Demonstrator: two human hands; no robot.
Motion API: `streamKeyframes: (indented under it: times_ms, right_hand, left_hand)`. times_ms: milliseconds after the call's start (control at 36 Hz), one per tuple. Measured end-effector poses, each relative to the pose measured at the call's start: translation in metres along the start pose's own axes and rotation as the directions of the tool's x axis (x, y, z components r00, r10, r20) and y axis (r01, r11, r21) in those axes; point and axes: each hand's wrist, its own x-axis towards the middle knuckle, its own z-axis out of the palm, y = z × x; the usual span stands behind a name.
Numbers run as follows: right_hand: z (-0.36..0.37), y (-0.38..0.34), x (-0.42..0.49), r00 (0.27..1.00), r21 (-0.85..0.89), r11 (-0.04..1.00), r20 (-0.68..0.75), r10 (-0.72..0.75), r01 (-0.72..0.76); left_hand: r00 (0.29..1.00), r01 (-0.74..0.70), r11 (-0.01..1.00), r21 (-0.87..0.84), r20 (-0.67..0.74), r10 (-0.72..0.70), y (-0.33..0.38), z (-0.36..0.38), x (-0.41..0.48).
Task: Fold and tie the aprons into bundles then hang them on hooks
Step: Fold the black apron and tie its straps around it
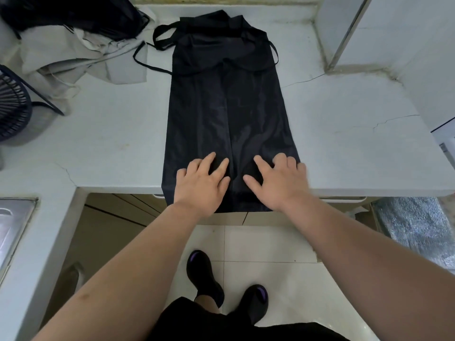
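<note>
**Both hands flat on the folded black apron**

The black apron [229, 107] lies on the pale worktop [110, 143], folded lengthwise into a long narrow strip with a seam line running down its middle. Its near end hangs slightly over the worktop's front edge. At the far end its straps [162, 36] loop out to both sides.

The left hand [200, 185] and right hand [278, 182] rest side by side on the near end, one on each side of the seam. Their palms are down and their fingers spread, pressing the cloth and gripping nothing.

At the far left lies a crumpled pile of pale cloth [73, 55], with dark fabric [73, 13] behind it. A dark wire basket [12, 104] stands at the left edge and a steel sink [12, 222] at the near left. Thin cracks [394, 119] cross the worktop on the right. Below, black shoes [204, 274] stand on the tiled floor [268, 244].
</note>
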Motion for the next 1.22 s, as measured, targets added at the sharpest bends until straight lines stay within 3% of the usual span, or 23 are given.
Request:
streamKeyframes:
  times_ms: [167, 222, 306, 361, 472, 667, 861, 972, 1083, 1139, 1222]
  right_hand:
    - [0.015, 0.002, 0.0, 1.0, 0.039, 0.999, 0.016, -0.009, 0.008]
    - [0.01, 0.003, 0.003, 1.0, 0.078, 0.997, 0.01, 0.0, -0.001]
    - [-0.004, 0.009, 0.01, 0.992, 0.176, 0.984, -0.12, 0.049, -0.027]
    - [-0.009, 0.014, 0.014, 0.989, 0.133, 0.991, -0.142, 0.051, -0.032]
    - [0.005, 0.018, 0.014, 0.998, -0.017, 0.998, 0.015, 0.068, -0.068]
    - [0.005, 0.01, 0.036, 0.99, -0.02, 0.994, 0.084, 0.113, -0.112]
    - [-0.005, -0.003, 0.071, 0.987, -0.015, 0.991, 0.089, 0.132, -0.131]
    - [-0.016, -0.013, 0.084, 0.988, -0.05, 0.987, 0.006, 0.156, -0.156]
    - [-0.034, -0.025, 0.1, 0.991, -0.001, 1.0, -0.132, 0.026, -0.027]
    - [-0.035, -0.033, 0.107, 0.99, 0.036, 0.998, -0.133, -0.044, 0.049]
    - [-0.02, -0.038, 0.107, 0.997, -0.013, 0.997, -0.009, -0.079, 0.079]
  left_hand:
    - [0.989, 0.035, 0.998, -0.054, 0.146, -0.027, -0.003, 0.003, 0.001]
    - [0.993, 0.054, 0.99, -0.129, 0.109, -0.04, -0.007, -0.002, 0.004]
    - [0.995, 0.081, 0.964, -0.252, -0.044, -0.094, -0.024, -0.013, 0.011]
    - [0.995, 0.07, 0.98, -0.186, -0.05, -0.081, -0.036, -0.017, 0.016]
    - [0.982, 0.154, 0.985, 0.076, 0.098, -0.161, -0.047, -0.008, 0.018]
    - [0.974, 0.14, 0.986, 0.09, 0.167, -0.154, -0.057, -0.01, 0.035]
    - [0.979, 0.096, 0.991, 0.097, 0.173, -0.112, -0.084, -0.016, 0.076]
    - [0.983, 0.052, 0.99, 0.134, 0.169, -0.075, -0.09, -0.023, 0.096]
    - [0.999, -0.052, 0.997, 0.056, -0.006, 0.053, -0.086, -0.042, 0.112]
    - [0.99, -0.129, 0.991, -0.033, -0.054, 0.127, -0.079, -0.046, 0.116]
    - [0.985, -0.136, 0.99, -0.038, 0.097, 0.139, -0.072, -0.033, 0.111]
